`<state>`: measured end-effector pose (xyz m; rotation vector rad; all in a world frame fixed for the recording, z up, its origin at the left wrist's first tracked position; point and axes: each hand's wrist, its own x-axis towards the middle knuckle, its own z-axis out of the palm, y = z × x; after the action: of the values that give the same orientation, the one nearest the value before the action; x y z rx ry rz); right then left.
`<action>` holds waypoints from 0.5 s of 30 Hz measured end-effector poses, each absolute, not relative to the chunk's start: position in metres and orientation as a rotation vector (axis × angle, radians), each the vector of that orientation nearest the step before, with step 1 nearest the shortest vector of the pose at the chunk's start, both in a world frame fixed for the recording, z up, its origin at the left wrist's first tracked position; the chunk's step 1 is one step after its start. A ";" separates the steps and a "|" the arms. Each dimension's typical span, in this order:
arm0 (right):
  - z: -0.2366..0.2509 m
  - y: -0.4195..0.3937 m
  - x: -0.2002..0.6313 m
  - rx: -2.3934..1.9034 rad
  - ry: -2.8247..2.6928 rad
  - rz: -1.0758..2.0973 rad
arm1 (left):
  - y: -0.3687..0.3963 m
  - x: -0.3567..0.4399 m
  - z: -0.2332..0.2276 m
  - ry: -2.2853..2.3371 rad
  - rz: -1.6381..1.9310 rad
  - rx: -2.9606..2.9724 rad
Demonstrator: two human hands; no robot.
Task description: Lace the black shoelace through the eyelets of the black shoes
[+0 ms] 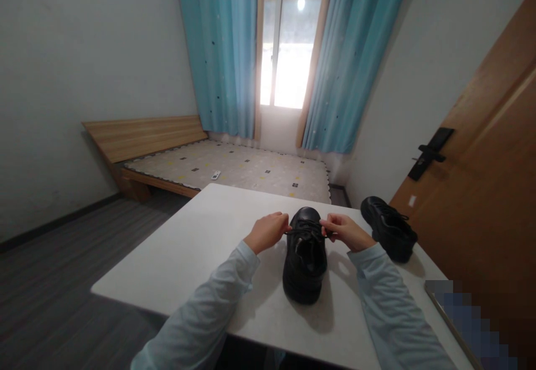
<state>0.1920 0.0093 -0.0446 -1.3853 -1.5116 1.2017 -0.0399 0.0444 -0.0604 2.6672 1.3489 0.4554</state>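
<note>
A black lace-up shoe (305, 269) stands upright on the white table (167, 264), its toe pointing away from me and its opening toward me. My left hand (268, 231) is closed on a shoelace (307, 229) at the left side of the shoe. On the right side, my right hand (344, 230) pinches the other end of the lace between thumb and fingers. The lace runs across the shoe's tongue between both hands. A second black shoe (389, 227) rests at the table's right edge, beyond my right wrist.
Behind the table is a bed with a patterned mattress (251, 169) and a small white object (216, 175) on it. A wooden door (481, 152) with a black handle stands at the right. A flat, blurred-out item (464, 325) lies at the lower right.
</note>
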 end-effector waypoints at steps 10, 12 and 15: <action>-0.015 -0.014 0.177 -1.271 -2.147 0.465 | 0.039 -0.029 -0.056 1.042 0.911 2.411; -0.009 -0.020 0.174 -1.209 -2.260 0.379 | 0.037 -0.028 -0.055 0.921 1.011 2.369; -0.005 -0.026 0.170 -1.213 -2.336 0.295 | 0.034 -0.027 -0.051 0.773 1.056 2.405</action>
<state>0.1698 -0.0258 -0.0049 -1.2126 -2.3358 0.2955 -0.0273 0.0344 -0.0514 2.4049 0.7733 1.0555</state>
